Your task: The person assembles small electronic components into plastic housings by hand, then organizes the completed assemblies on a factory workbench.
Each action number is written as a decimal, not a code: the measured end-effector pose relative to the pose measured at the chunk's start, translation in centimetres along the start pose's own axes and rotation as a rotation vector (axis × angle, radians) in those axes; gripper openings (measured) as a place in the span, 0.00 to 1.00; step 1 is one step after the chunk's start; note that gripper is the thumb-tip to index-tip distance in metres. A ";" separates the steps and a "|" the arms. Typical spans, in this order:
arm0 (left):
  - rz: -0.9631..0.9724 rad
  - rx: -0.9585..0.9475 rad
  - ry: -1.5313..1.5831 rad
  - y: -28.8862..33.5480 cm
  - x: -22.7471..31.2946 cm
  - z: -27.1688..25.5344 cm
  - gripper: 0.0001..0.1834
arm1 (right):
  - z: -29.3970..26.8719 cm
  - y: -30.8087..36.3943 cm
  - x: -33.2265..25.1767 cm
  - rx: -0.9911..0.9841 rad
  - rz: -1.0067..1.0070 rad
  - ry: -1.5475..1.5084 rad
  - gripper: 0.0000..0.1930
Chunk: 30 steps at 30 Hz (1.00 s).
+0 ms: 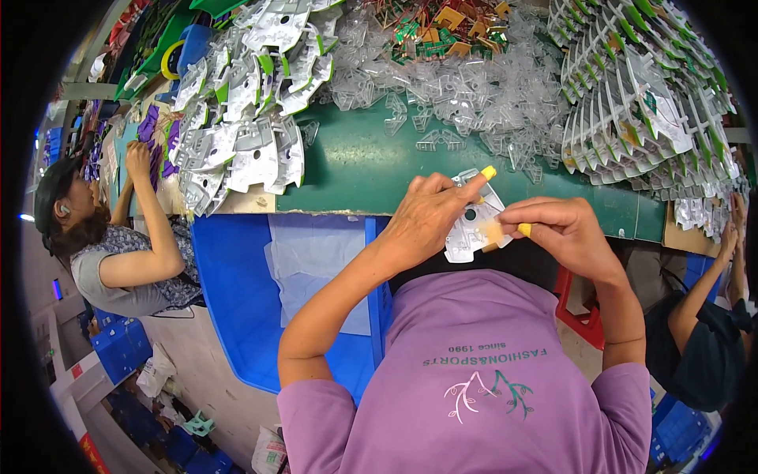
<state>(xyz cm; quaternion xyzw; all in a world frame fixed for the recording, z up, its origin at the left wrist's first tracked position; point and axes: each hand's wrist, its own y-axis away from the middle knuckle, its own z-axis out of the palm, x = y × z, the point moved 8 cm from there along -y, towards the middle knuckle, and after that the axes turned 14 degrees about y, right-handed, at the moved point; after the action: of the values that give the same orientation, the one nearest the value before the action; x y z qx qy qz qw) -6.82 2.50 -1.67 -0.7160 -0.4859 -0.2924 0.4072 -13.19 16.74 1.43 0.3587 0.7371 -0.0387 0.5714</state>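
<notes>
A silver-white molded plastic shell [460, 242] with a round dark hole is held just over the table's near edge. My left hand [426, 215] grips it from the left, one finger with a yellow fingertip cover reaching across its top. At its right side my right hand [572, 233] is closed in a pinch, a yellow cover on the thumb. Whatever sits between those right fingertips is too small to make out. A tan patch shows on the lower part of the shell, beside the right fingertips.
Clear plastic pieces [505, 110] lie heaped beyond my hands, with small green and tan circuit boards [450, 31] behind. Similar shells are stacked left [257, 154] and right [624, 118]. A blue bin [237, 316] stands below the table edge. Co-workers sit on both sides.
</notes>
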 end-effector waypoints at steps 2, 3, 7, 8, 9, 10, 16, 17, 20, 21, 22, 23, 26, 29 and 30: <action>0.006 0.029 0.022 -0.1 0.1 0.4 0.38 | -0.4 1.0 -2.0 0.178 -0.352 0.363 0.11; 0.010 0.057 0.037 -0.1 0.1 0.3 0.38 | 0.3 1.5 -2.2 0.253 -0.439 0.431 0.12; -0.059 0.027 0.015 0.0 -0.1 0.7 0.37 | 3.7 3.0 -2.6 0.540 -0.602 0.856 0.14; -0.056 0.030 0.015 0.1 -0.1 0.7 0.37 | 4.4 3.0 -2.4 0.538 -0.604 0.855 0.14; -0.052 0.032 0.015 0.1 -0.2 0.6 0.36 | 5.2 2.8 -2.2 0.512 -0.589 0.894 0.15; -0.053 0.035 0.017 0.2 -0.3 0.5 0.36 | 5.8 2.7 -2.1 0.484 -0.573 0.933 0.16; -0.024 0.056 0.109 0.7 -1.1 -0.1 0.36 | 2.7 3.1 -2.6 0.431 -0.499 0.628 0.16; -0.055 0.040 0.123 0.5 -1.2 0.1 0.36 | 1.7 3.5 -1.6 0.508 -0.425 0.621 0.15; -0.068 0.009 0.155 -0.9 -0.5 0.8 0.36 | -0.4 4.6 2.6 0.604 -0.139 0.609 0.12; -0.068 0.008 0.164 -1.4 -0.2 1.0 0.35 | -0.3 4.3 3.8 0.608 -0.095 0.484 0.13; -0.055 0.023 0.111 -1.2 -0.5 1.0 0.35 | -0.1 4.1 5.0 0.626 -0.050 0.362 0.13; -0.028 0.036 0.070 -0.7 -0.7 0.9 0.34 | 0.8 3.8 5.0 0.631 -0.079 0.388 0.14; -0.066 0.085 -0.006 0.1 0.2 0.0 0.29 | 2.1 3.0 5.2 0.628 -0.167 0.354 0.13; 0.074 0.166 0.023 -1.4 3.7 -0.7 0.24 | -0.4 6.4 6.5 0.661 -0.127 0.255 0.12; 0.112 0.155 0.021 -2.2 4.8 -0.7 0.24 | -2.1 8.7 7.2 0.700 -0.046 0.235 0.12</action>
<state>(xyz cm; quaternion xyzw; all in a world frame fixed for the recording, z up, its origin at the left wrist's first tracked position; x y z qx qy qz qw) -7.18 4.50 3.23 -0.7052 -0.4622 -0.2381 0.4820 -10.53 27.67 -1.07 0.5179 0.7476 -0.2599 0.3244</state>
